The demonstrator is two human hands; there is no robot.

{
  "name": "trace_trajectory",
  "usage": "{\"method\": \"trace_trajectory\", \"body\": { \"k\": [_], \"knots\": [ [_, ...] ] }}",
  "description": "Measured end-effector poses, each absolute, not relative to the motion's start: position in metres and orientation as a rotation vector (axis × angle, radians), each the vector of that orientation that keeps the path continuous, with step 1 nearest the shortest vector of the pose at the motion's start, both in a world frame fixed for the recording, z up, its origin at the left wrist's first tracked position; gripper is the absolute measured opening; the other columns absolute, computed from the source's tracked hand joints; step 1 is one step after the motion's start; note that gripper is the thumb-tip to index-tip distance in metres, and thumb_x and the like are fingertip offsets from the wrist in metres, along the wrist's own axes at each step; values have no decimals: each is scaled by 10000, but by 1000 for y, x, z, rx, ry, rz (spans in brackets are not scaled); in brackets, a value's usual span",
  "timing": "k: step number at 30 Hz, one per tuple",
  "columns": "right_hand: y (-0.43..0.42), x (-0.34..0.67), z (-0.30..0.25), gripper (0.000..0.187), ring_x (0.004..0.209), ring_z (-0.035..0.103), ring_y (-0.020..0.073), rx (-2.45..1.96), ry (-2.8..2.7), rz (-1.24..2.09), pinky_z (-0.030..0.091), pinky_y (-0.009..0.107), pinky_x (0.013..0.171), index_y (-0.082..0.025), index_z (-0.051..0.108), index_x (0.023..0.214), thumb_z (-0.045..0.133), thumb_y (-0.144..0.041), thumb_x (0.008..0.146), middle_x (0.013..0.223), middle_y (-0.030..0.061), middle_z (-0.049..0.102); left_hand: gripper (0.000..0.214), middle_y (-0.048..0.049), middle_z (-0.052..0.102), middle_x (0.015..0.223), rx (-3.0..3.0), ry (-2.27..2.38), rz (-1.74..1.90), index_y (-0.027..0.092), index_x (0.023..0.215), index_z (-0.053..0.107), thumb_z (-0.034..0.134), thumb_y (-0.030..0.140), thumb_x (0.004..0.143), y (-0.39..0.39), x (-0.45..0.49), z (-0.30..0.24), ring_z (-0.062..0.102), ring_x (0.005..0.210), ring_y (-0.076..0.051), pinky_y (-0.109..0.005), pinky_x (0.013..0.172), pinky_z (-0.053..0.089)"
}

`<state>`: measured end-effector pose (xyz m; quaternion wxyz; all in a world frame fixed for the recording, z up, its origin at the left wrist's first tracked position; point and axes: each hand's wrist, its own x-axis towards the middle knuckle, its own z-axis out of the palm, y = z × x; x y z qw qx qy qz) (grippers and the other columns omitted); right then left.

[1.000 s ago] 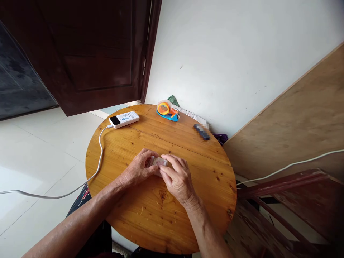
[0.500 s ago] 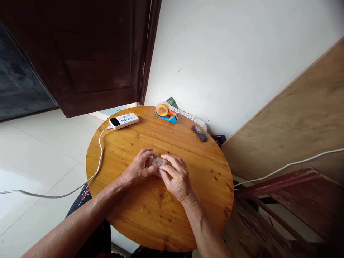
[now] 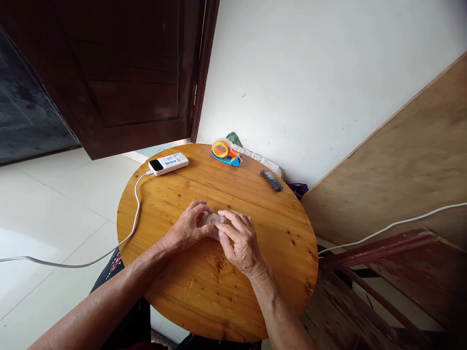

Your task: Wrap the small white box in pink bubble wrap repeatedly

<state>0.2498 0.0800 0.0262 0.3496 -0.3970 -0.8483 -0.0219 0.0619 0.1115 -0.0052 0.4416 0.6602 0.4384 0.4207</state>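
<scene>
In the head view, a small pack (image 3: 215,220) is held near the middle of the table (image 3: 277,216), well in from every edge; whether it is lifted is hidden. It could be skewed or let slip if pressed unevenly from its two ends. The cable (image 3: 137,199), hung over the left edge, could be snagged by the left forearm and the power bank (image 3: 169,164) dragged. The left hand (image 3: 188,224) is curled, the pack pinched between thumb and fingers; the right hand (image 3: 242,243) is bent over the other end, its grip unclear.
</scene>
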Motion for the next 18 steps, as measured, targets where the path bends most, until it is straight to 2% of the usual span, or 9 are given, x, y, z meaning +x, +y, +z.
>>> {"method": "trace_trajectory", "body": {
  "k": [4, 8, 13, 18],
  "knots": [
    [80, 250, 25, 207, 1084, 621, 247, -1010, -2111, -6, 472, 427, 914, -227, 705, 954, 539, -135, 869, 1207, 86, 667, 340, -106, 506, 1316, 1589, 1064, 1033, 192, 1041, 668, 710, 299, 721, 111, 62, -2, 608, 862, -158, -319, 785, 537],
    [83, 258, 23, 152, 1050, 647, 229, -1068, -1862, 48, 501, 406, 916, -234, 683, 897, 544, -172, 900, 1155, 85, 678, 398, -104, 519, 1307, 1490, 1008, 1050, 193, 1061, 680, 711, 286, 676, 111, 59, 4, 618, 927, -189, -329, 806, 538],
    [89, 266, 21, 134, 1050, 657, 247, -1125, -1788, 38, 502, 429, 928, -234, 677, 869, 554, -186, 891, 1108, 91, 694, 432, -75, 625, 1017, 1296, 1168, 1146, 155, 1095, 684, 596, 298, 698, 113, 52, 8, 606, 845, -187, -291, 714, 517],
    [89, 266, 20, 113, 1131, 629, 262, -1127, -1844, 169, 488, 433, 977, -237, 685, 924, 601, -208, 853, 1172, 93, 678, 366, -50, 661, 899, 1380, 1410, 1194, 143, 976, 722, 535, 209, 668, 120, 51, 2, 560, 686, -152, -282, 665, 497]
  ]
}}
